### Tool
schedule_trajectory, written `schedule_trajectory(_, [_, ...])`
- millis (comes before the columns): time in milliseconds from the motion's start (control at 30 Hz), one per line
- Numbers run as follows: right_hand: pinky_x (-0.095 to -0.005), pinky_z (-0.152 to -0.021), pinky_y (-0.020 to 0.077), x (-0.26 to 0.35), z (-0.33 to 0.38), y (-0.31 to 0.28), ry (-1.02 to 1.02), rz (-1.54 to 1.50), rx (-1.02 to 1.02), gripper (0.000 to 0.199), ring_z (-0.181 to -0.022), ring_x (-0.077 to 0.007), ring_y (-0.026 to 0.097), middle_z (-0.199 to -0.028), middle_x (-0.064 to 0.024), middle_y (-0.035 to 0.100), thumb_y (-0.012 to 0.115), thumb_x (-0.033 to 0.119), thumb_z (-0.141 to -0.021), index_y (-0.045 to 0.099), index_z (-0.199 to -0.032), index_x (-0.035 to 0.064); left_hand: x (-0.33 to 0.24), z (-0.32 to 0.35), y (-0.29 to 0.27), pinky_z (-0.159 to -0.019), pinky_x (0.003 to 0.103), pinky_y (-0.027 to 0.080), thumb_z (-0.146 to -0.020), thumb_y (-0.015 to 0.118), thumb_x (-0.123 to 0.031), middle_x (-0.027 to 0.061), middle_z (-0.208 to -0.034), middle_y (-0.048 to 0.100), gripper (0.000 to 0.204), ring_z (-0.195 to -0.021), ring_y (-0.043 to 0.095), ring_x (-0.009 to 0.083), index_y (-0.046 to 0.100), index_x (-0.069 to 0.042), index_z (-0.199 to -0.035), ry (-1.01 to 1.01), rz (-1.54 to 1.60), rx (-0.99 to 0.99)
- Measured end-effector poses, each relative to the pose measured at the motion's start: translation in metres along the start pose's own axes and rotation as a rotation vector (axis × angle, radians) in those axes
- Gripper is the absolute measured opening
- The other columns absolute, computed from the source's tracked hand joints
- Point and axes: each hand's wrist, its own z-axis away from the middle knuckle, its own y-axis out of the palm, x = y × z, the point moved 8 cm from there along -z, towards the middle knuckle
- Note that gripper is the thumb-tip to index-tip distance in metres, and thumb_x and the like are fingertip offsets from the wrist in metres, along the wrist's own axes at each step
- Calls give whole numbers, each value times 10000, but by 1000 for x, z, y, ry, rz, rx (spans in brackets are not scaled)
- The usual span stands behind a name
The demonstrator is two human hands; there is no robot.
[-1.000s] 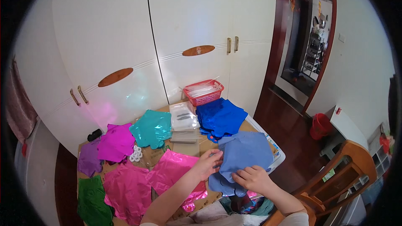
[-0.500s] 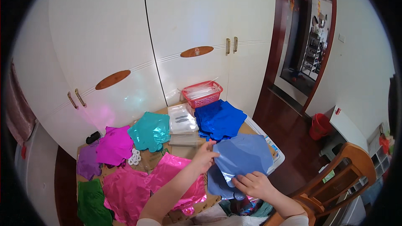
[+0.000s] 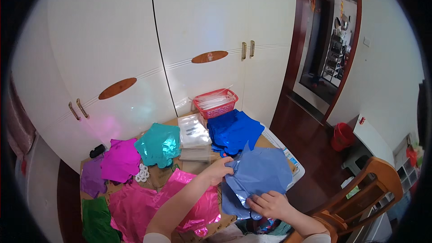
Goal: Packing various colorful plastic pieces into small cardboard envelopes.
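A flat blue-grey foil balloon (image 3: 263, 168), uninflated, lies over more blue-grey foil at the table's right side. My left hand (image 3: 219, 171) is closed on its left edge, where the foil is bunched up. At the near edge, my right hand (image 3: 271, 204) rests with its thumb and fingers pinched on the same balloon. A small point of foil sticks up at its far edge. Just beyond lies a stack of dark blue foil balloons (image 3: 236, 130). Pink foil balloons (image 3: 191, 200) spread beneath and beside my left forearm.
Teal (image 3: 157, 144), magenta (image 3: 120, 159), purple (image 3: 93, 176) and green (image 3: 100, 220) foil pieces line the left. White rings (image 3: 142, 173), clear bags (image 3: 194, 130) and a red basket (image 3: 216, 103) of white sticks stand farther back. A wooden chair (image 3: 378, 184) is at right.
My left hand has moved slightly down and left, crumpling the balloon's left edge. A point of foil now rises at the far edge. My right hand stays at the near edge.
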Motion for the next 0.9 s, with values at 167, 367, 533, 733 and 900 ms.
schedule_trajectory(167, [-232,-536,399,-20,10,0,117,34,3,261,-658,-98,533,-911,-7,612,608,148,-722,636,-979,106,-4,10,-3,-790,336,513,-774,626,41,87,-1067,601,420,-942,609,190,494,-23,-1168,-3,-99,109])
schedule_trajectory(367, [-243,-535,388,-41,7,-23,182,144,-41,344,-635,-92,525,-885,-2,631,617,126,-690,640,-1033,115,-16,26,-26,-514,269,436,-768,701,-58,74,-809,607,372,-630,576,140,495,-33,-1077,-83,-424,26])
schedule_trajectory(533, [-285,-533,403,-60,9,-34,270,176,-222,286,-629,-146,539,-787,-10,593,620,81,-662,656,-942,129,-30,31,-36,-475,254,414,-774,672,-50,60,-741,569,343,-558,550,128,485,-51,-1062,38,-356,-80])
schedule_trajectory(733, [-409,-604,500,-204,-11,-7,797,71,-96,71,-702,-302,615,-780,-112,566,609,97,-755,613,-822,76,-51,37,-50,-638,263,477,-820,603,-52,60,-796,572,264,-697,602,147,490,-48,-1058,206,22,-216])
schedule_trajectory(900, [-365,-538,507,-274,-74,-12,698,466,-117,35,-635,-252,624,-747,-86,558,564,103,-757,579,-740,77,-40,57,-59,-636,263,462,-847,553,-37,68,-801,578,136,-722,591,162,519,-44,-979,278,-26,-187])
